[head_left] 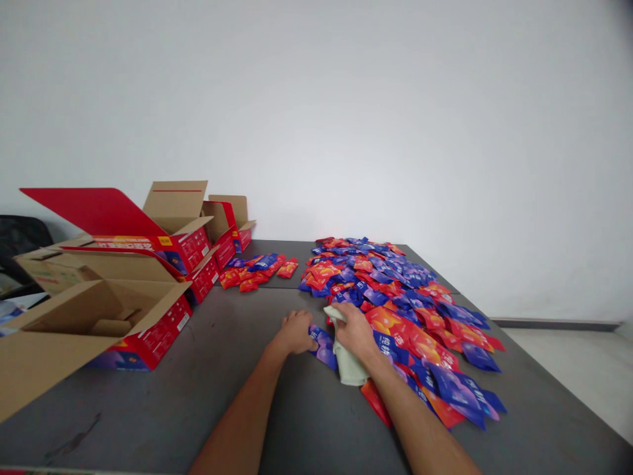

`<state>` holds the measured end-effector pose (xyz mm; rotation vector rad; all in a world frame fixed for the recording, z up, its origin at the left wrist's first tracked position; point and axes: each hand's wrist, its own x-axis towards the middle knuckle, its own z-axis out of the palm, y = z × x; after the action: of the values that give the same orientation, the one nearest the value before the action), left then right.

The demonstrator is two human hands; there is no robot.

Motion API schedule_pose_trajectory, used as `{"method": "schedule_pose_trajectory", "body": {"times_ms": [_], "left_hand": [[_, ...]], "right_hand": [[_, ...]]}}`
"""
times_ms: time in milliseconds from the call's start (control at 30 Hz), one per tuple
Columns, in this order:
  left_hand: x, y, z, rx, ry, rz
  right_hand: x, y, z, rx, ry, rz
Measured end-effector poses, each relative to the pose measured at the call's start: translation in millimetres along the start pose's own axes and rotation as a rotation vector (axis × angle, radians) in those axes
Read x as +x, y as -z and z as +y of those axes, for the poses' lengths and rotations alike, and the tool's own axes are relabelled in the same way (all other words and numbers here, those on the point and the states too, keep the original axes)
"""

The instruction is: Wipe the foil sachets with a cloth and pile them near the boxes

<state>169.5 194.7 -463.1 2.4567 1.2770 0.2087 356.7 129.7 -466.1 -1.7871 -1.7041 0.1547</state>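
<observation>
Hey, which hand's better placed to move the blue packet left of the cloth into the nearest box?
Probably your left hand: it's at the blue packet and nearer that box, while your right hand holds the cloth.

Left hand: in the lower middle, at one end of a blue packet
Right hand: just beside, gripping a pale cloth
Packet pile: red and blue, right of centre
Red boxes: open, at left

Free tabletop centre-left, open boxes left, packet heap right
</observation>
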Motion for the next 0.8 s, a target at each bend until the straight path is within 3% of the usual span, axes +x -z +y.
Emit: {"method": "schedule_pose_trajectory", "body": {"times_ms": [133, 233, 367, 500, 567, 667, 800], "left_hand": [[2, -1.1, -1, -0.089, 0.090, 0.039], [6, -2.4, -5, -0.259, 0.092, 0.148], [13, -1.4, -7, -0.611, 0.044, 0.380], [20, -2.3, -4, -1.136, 0.032, 0.485], [22, -5.7, -3, -1.292, 0.032, 0.528], [25, -13.3, 0, -1.397, 0.017, 0.541], [23, -19.8, 6, -1.481, 0.010, 0.419]], "right_hand": [[-1, -2, -3, 0.062, 0.024, 0.024], [-3, -4, -4, 0.128, 0.088, 0.073], [-5, -7, -4, 0.202, 0.136, 0.130], [-6, -14, -7, 0.304, 0.127, 0.131], [-7, -17, -9, 0.369, 0.130, 0.142], [-9, -18, -15, 0.478, 0.107, 0.156], [-10, -17, -21, 0.574, 0.049, 0.142]]}}
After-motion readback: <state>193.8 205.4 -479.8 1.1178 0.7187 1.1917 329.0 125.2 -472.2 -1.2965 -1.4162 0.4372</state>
